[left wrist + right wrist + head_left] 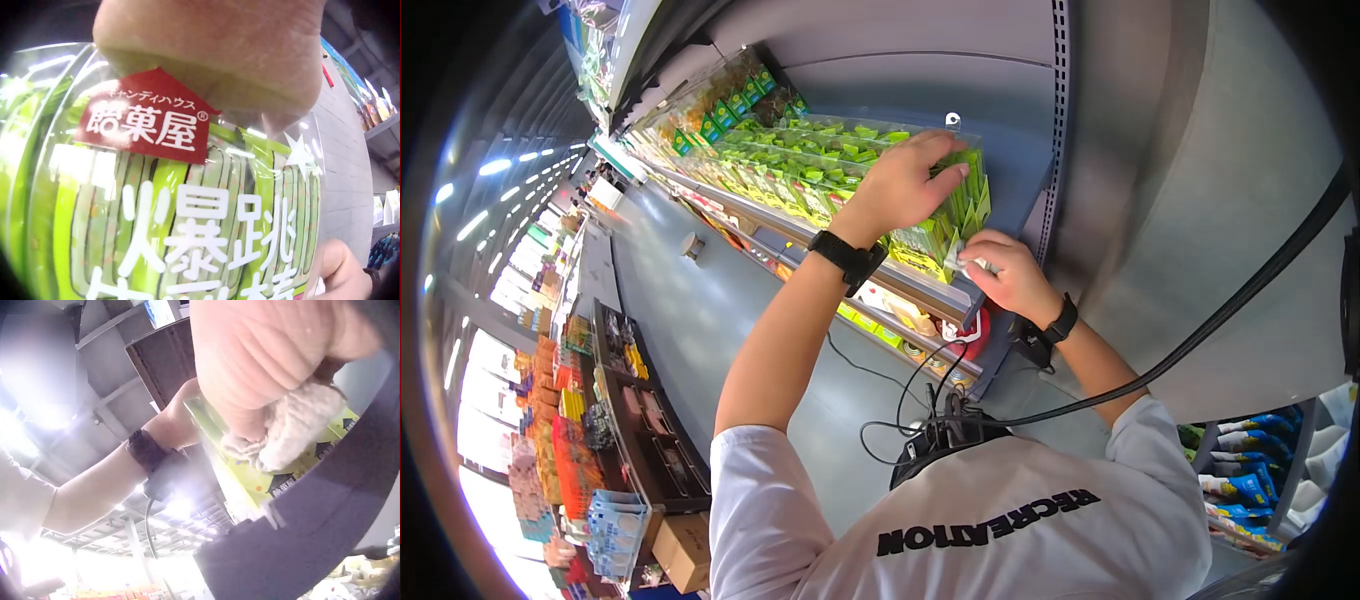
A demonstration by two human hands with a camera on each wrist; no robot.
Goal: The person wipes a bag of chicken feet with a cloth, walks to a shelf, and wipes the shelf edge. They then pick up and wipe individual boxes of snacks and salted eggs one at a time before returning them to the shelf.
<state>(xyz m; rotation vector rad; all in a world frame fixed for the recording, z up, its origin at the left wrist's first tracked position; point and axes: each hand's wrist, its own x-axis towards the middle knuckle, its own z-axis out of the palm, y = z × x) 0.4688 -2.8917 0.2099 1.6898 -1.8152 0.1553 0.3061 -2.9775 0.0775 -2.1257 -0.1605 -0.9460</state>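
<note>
Green-wrapped packs (800,165) in clear boxes line the shelf in the head view. My left hand (905,185) lies over the top of the boxes near the row's right end, fingers over the top edge. In the left wrist view its palm (212,50) is above a clear box (187,187) with a red label. My right hand (1015,275) pinches a crumpled white cloth (960,262) at the end box's lower front corner. The right wrist view has the right hand (275,356) curled round the cloth (300,425), against the yellow-green packaging (250,481).
The grey shelf edge (920,285) runs below the boxes, with a lower shelf of goods (890,335) beneath. Black cables (930,420) hang in front of the person. Perforated upright (1055,130) stands to the right; display racks (650,410) are across the aisle.
</note>
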